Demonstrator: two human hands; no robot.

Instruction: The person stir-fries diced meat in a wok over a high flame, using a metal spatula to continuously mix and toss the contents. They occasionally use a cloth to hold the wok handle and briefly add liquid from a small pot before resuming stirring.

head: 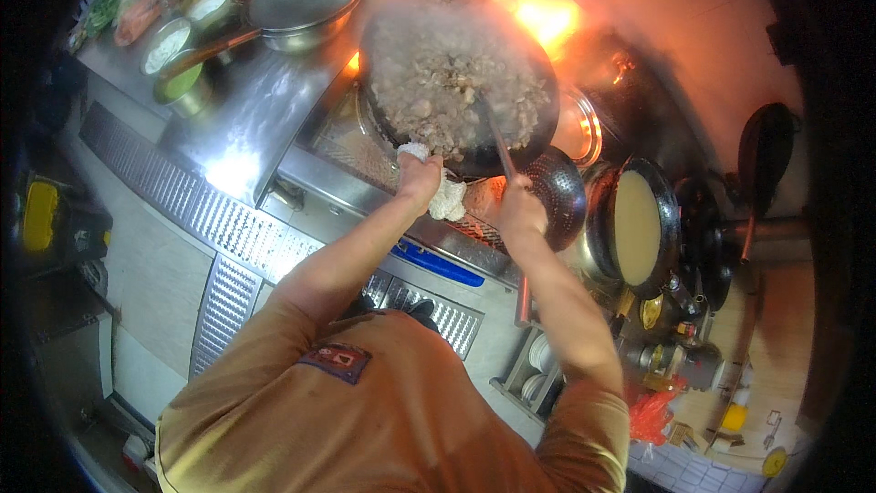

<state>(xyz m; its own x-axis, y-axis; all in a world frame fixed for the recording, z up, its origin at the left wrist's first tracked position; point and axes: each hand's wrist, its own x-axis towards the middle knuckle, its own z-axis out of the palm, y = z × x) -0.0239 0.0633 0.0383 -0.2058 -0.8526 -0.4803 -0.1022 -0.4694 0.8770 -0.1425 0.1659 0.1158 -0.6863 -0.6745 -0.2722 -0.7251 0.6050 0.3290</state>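
Observation:
A large black wok [547, 123] over the stove holds a heap of steaming chopped meat pieces [438, 89]. My left hand [419, 178] grips the wok's near rim through a folded white cloth [448, 202]. In my right hand [523, 216] is the handle of a long cooking ladle or spatula [501, 144]. Its working end is hidden among the meat and steam. Just right of my right hand lies a perforated metal strainer [564, 195], with a red-tipped handle [523, 301] pointing toward me.
Tall flames [547, 17] burn behind the wok. A pot of pale liquid [638, 226] stands at the right. Left are a steel basin [304, 3], a wooden-handled tool [212, 55] and seasoning tubs [168, 44]. Metal floor grating [226, 212] runs below the counter.

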